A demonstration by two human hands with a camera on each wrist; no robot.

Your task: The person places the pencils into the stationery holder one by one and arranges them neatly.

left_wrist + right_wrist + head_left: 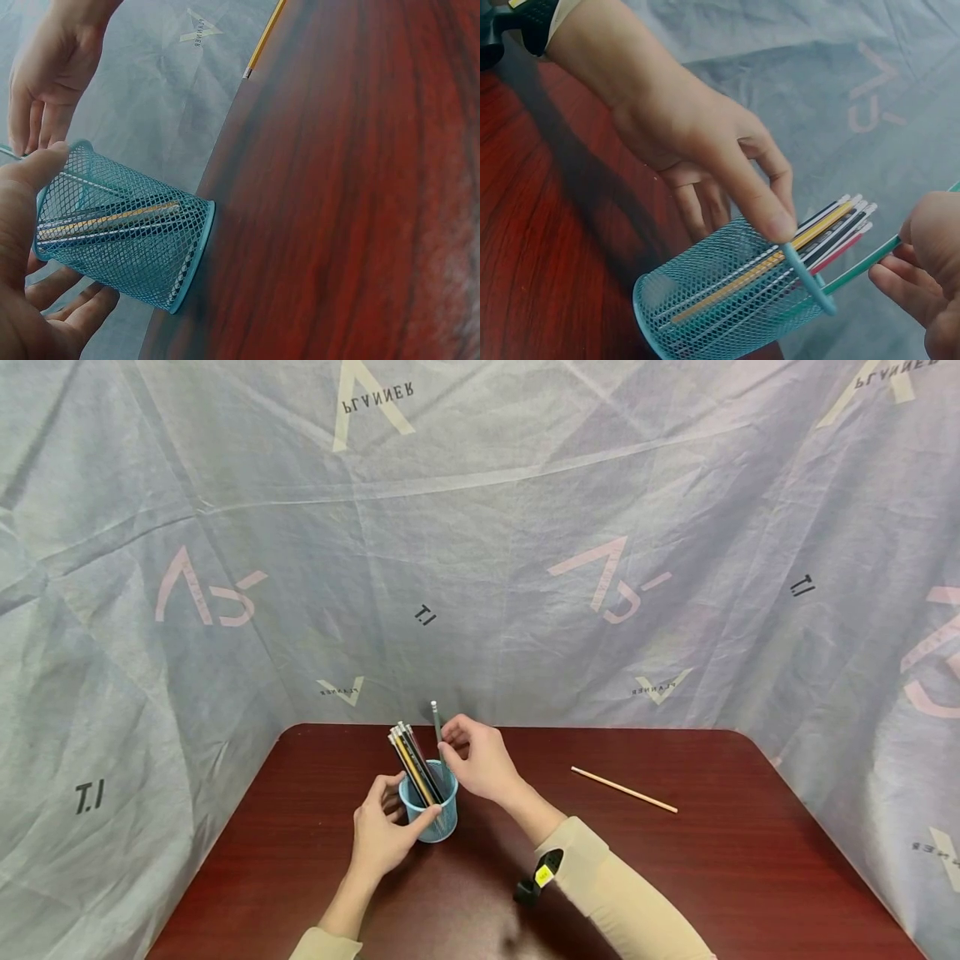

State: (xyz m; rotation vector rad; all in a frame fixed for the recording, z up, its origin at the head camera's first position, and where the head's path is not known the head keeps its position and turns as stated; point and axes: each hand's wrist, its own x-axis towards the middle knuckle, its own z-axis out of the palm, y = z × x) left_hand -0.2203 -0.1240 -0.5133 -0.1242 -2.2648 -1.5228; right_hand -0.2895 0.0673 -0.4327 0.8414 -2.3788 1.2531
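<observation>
Left hand (382, 833) fingers curled round mesh cup (431, 810), right hand (480, 760) at 1 o'clock pinching green pencil (436, 723)

a dark red-brown wooden table (712, 868) with rounded far corners fills the near part of the scene. a single yellow pencil (624, 790) lies flat on it to the right, pointing from far left to near right. a pale grey-blue cloth backdrop (525, 543) printed with faded logos and lettering hangs behind and along both sides.
</observation>
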